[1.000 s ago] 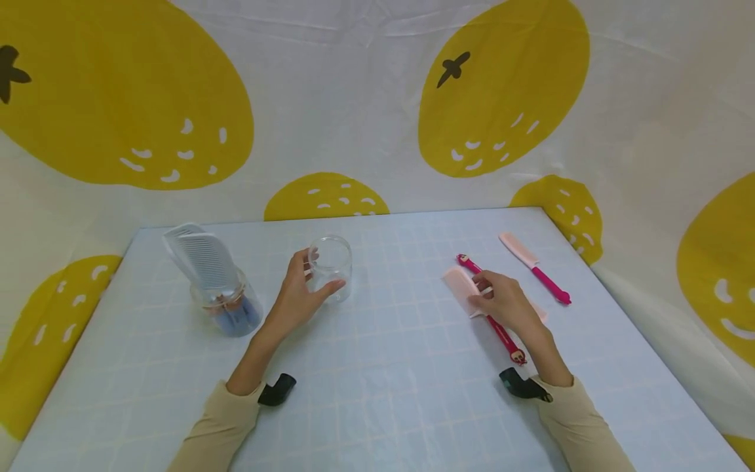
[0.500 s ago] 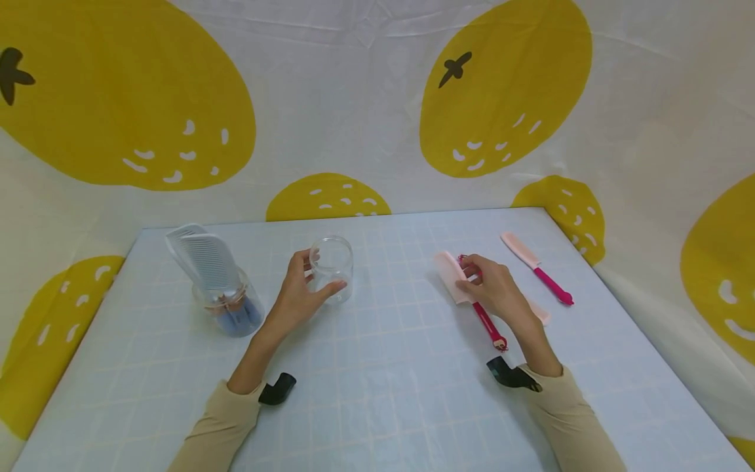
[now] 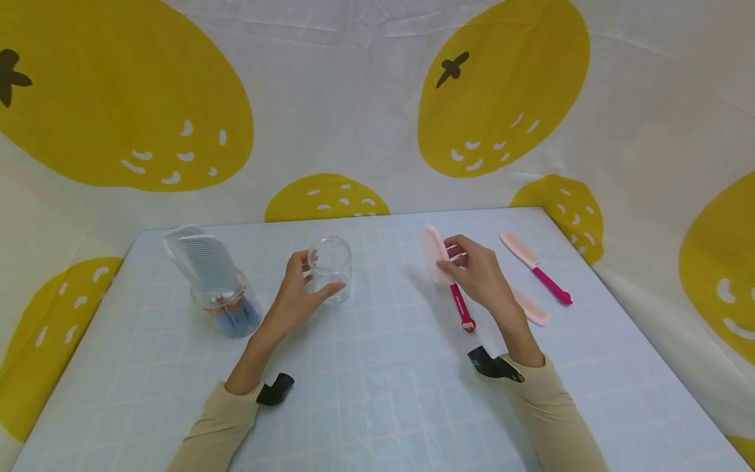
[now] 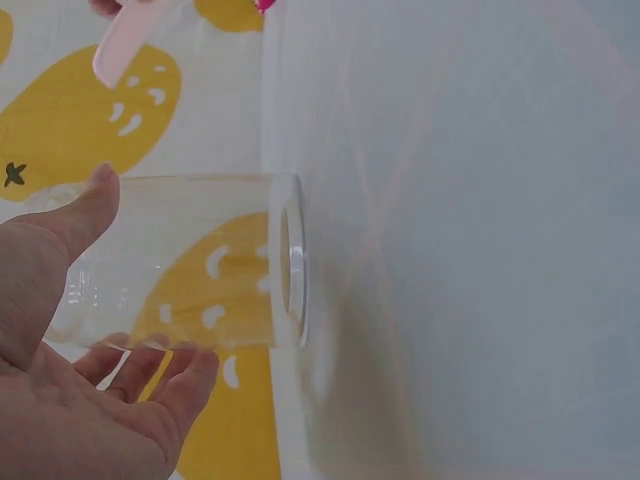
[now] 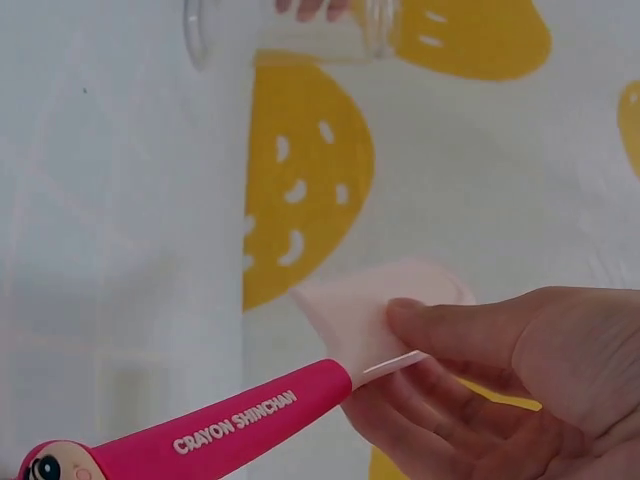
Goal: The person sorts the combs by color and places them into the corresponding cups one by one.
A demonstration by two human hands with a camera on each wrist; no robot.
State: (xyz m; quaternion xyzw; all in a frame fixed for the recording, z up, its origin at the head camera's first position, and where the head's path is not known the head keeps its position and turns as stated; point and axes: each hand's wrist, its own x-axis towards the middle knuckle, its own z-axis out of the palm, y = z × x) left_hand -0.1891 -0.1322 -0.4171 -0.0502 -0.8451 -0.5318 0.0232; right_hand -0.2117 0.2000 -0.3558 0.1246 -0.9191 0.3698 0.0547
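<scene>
At eleven and one o'clock, a clear jar (image 3: 333, 271) and a pink comb (image 3: 435, 258), both in hand

Across twelve o'clock hangs a fruit-printed backdrop (image 3: 389, 98), behind the pale blue table (image 3: 377, 373), whose middle serves as the dial's centre. At ten stands a filled jar (image 3: 252, 309), its pale combs (image 3: 208, 263) leaning outward; it looks top-heavy, so a sideways knock could topple it. The left hand (image 3: 297, 288) has thumb and fingers around the upright clear jar; a jolt there might tip the glass. The right hand (image 3: 479, 270) pinches the pink comb by its pale head, above the table, handle pointing to five. With so short a hold, the comb could swivel, and its handle could clip the jar if the two come close. At two lies a second comb (image 3: 535, 269); nearer three, a third comb (image 3: 533, 310) is mostly hidden behind the right hand, which might shove it if lowered.
</scene>
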